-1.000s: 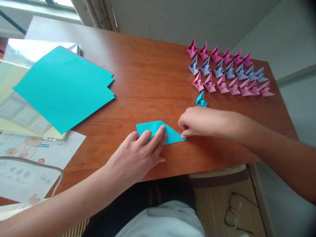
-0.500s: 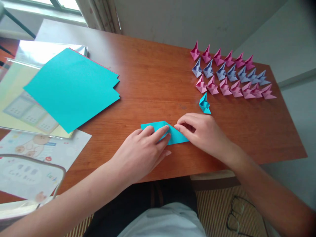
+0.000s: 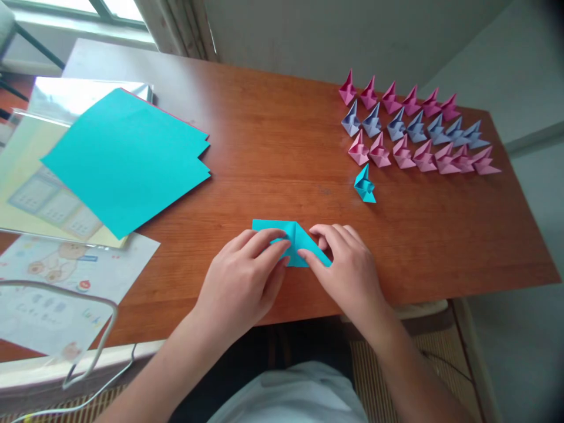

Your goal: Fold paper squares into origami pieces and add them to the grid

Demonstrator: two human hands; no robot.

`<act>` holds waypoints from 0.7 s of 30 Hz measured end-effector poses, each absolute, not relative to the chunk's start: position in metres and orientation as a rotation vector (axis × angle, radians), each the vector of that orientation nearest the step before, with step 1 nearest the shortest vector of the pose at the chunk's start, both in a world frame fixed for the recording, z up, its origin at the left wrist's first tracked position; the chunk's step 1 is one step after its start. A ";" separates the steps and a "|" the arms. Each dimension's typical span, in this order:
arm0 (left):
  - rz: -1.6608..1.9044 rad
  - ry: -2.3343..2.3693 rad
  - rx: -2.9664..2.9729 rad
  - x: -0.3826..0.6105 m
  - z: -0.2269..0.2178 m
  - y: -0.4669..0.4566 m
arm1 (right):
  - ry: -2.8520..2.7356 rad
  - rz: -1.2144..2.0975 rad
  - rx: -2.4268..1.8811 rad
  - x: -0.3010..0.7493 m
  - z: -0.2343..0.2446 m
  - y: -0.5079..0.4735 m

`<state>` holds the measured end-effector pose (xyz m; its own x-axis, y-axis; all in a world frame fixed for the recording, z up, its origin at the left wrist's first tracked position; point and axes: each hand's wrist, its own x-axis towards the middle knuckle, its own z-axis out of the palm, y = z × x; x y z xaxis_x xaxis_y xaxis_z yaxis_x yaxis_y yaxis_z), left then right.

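Observation:
A folded turquoise sheet of origami paper point(image 3: 302, 239) lies on the table near its front edge, with a crease running down from its top middle. My left hand point(image 3: 241, 271) has its bent fingers closed on the left half, covering much of it. My right hand point(image 3: 349, 267) grips the slanted right end, thumb on the near side and index finger at the upper edge. Just beyond my right hand sits a small turquoise folded paper figure point(image 3: 365, 185) with a pointed tip. The underside of the paper is hidden.
Rows of folded figures in magenta point(image 3: 390, 98), lilac point(image 3: 396, 124) and pink point(image 3: 403, 153) stand at the back right. Turquoise sheets point(image 3: 127, 161) lie at the left on plastic packets. A printed paper sheet point(image 3: 127, 261) and a pale curved bar point(image 3: 108, 329) are at front left.
My right hand has come down and left, its thumb now on the paper's right end. The left hand has drawn slightly back to the left. The paper's right end has shifted a little nearer.

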<state>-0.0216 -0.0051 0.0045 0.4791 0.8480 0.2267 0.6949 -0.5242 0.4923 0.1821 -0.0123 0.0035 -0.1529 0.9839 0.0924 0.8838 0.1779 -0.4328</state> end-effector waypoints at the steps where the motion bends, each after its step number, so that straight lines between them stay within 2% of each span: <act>1: 0.658 1.314 2.384 -0.020 0.004 -0.006 | -2.075 0.417 -1.762 0.180 0.003 -0.013; 5: 0.745 1.375 2.272 -0.013 0.006 -0.009 | -1.887 0.436 -1.671 0.172 0.005 -0.018; 9: 0.860 1.422 2.108 -0.004 0.015 -0.010 | -1.715 0.321 -1.511 0.161 0.005 -0.029; 12: 0.961 1.368 1.882 0.004 0.023 -0.011 | -1.767 0.236 -1.379 0.152 0.002 -0.039; 15: 1.038 1.346 1.717 0.007 0.027 -0.011 | -1.847 0.307 -1.306 0.148 0.001 -0.046; 18: 1.022 1.344 1.655 0.005 0.027 -0.008 | -1.872 0.355 -1.314 0.154 0.006 -0.048; 21: 0.975 1.359 1.688 -0.001 0.025 -0.004 | -1.773 0.247 -1.439 0.167 0.010 -0.040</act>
